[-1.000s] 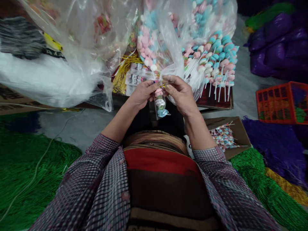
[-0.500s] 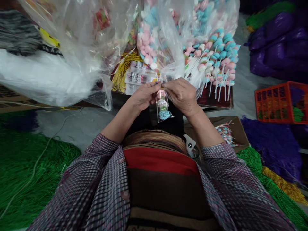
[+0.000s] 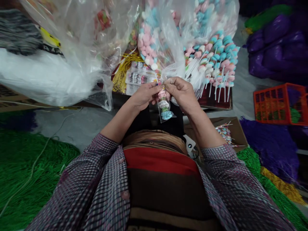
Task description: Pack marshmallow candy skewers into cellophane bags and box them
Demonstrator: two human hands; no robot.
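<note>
The fingers of my left hand (image 3: 144, 96) and right hand (image 3: 181, 93) meet, pinching the gathered neck of a small clear candy packet (image 3: 165, 106); a bit of gold tie (image 3: 163, 87) shows between them. The packet hangs slightly tilted below my fingers, above my lap and just in front of the table (image 3: 215, 103). Through its film I see a stack: pink at the top, then white and green, with blue at the bottom.

Just beyond my hands, on the table, lie flat printed bags (image 3: 137, 78), with a bundle of gold strips (image 3: 119, 75) to their left. Behind is a large plastic bag of pink, white and blue candies (image 3: 147, 46); to the right, candy skewers (image 3: 222, 57) lie with their white sticks toward me.

Farther out, an open cardboard box (image 3: 238, 134) sits by my right forearm, an orange crate (image 3: 269, 104) beyond it. Green strands (image 3: 31, 166) spread at my left.
</note>
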